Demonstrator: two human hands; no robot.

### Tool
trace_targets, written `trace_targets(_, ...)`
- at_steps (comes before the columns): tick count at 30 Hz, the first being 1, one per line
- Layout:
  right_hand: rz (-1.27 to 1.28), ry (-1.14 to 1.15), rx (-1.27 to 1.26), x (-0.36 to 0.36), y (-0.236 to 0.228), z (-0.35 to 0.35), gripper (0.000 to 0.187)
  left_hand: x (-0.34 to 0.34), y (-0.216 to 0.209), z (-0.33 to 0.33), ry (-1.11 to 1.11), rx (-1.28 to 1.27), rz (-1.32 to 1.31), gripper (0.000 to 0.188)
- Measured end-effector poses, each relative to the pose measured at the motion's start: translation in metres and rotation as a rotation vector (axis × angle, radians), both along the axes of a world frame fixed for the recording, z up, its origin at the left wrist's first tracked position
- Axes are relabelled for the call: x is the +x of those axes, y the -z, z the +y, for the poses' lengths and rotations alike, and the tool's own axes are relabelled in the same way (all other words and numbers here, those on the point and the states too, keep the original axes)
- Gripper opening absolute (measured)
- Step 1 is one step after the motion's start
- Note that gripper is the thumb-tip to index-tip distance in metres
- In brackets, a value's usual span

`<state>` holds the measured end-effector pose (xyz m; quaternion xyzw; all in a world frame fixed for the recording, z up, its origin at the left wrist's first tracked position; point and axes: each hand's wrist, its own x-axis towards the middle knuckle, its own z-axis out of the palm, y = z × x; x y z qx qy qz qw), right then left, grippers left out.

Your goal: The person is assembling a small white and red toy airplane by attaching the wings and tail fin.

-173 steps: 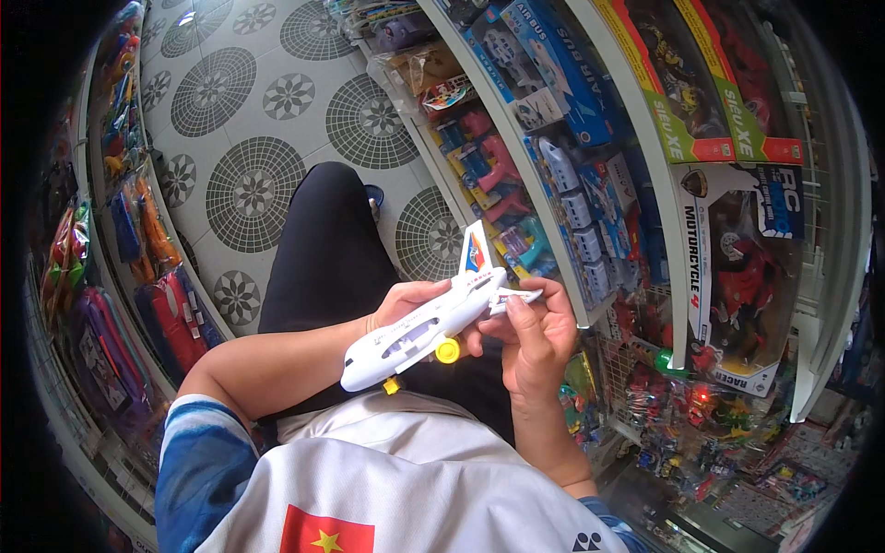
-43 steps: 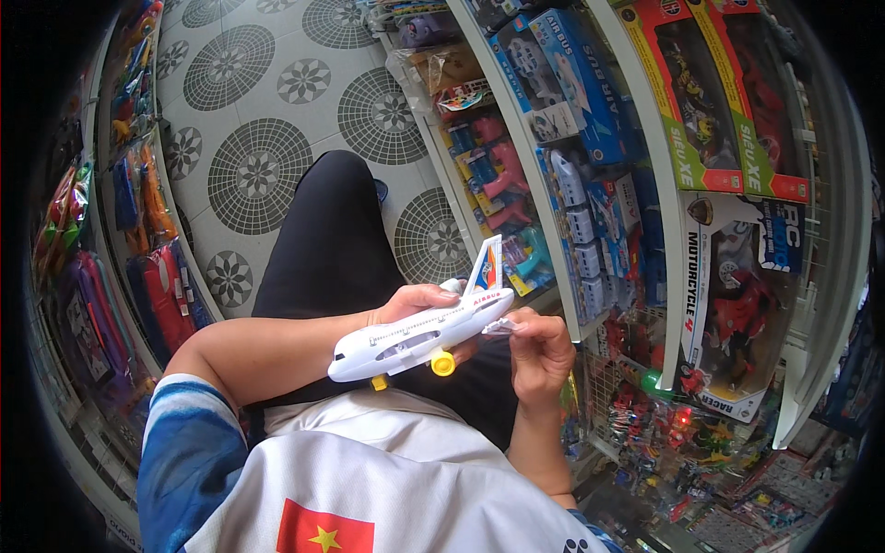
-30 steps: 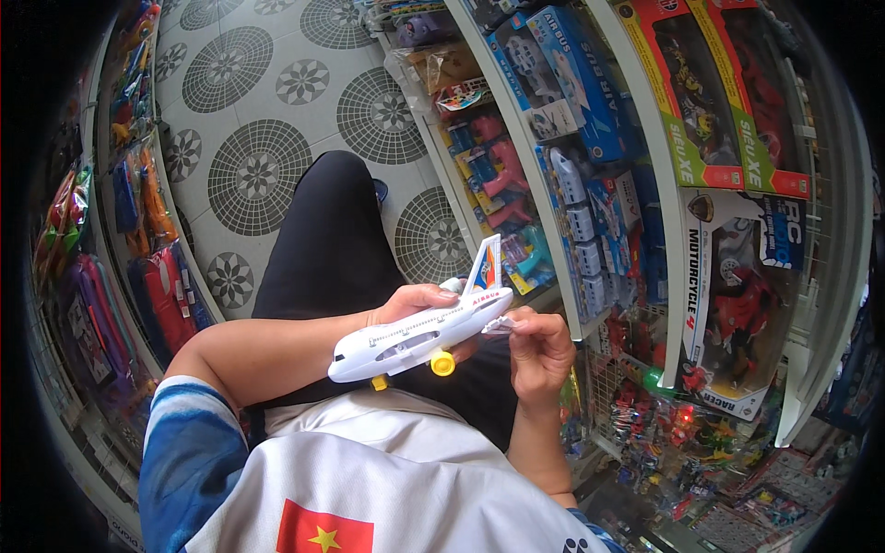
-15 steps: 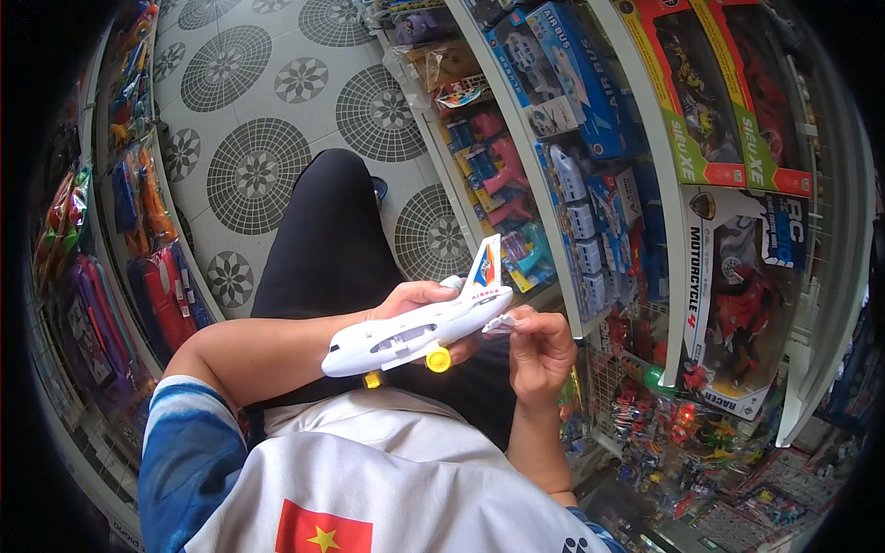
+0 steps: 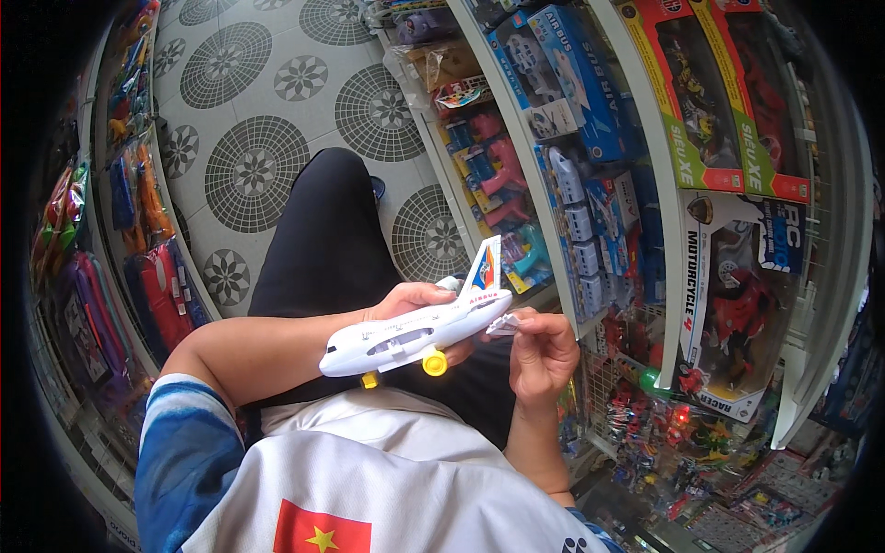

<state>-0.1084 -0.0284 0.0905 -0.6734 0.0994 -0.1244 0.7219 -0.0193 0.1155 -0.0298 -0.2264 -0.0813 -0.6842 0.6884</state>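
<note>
A white toy airplane (image 5: 406,334) with a blue, red and orange tail fin and yellow wheels is held above my lap. It points left, its tail raised to the right, and a dark slot shows along its side. My left hand (image 5: 417,298) is closed round the body from behind, thumb on top, with most fingers hidden beneath the plane. Beside the tail, my right hand (image 5: 542,355) pinches a small white plastic piece (image 5: 501,324) between thumb and fingertips. Whether that piece touches the plane, I cannot tell.
Shelves on the right carry a blue toy airplane box (image 5: 579,78), a boxed toy motorcycle (image 5: 737,295) and toy trains (image 5: 573,198). Bagged toys (image 5: 166,290) hang on the left rack. Patterned tiles (image 5: 253,170) cover the floor beyond my knee (image 5: 336,170).
The small white piece has turned slightly in my right fingertips, and that hand has shifted a touch to the right. The airplane stays in nearly the same place in my left hand.
</note>
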Motion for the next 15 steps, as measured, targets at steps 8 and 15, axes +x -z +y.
trace_targets(8,0.152,0.115,-0.057,0.0052,-0.0091,0.0068,0.014,0.0013,-0.003,0.0016,0.068,-0.112,0.216,0.065)
trace_targets(15,0.157,0.111,-0.069,0.0068,-0.0086,0.0085,0.015,0.0024,-0.0066,0.0018,0.05,-0.067,0.19,0.064)
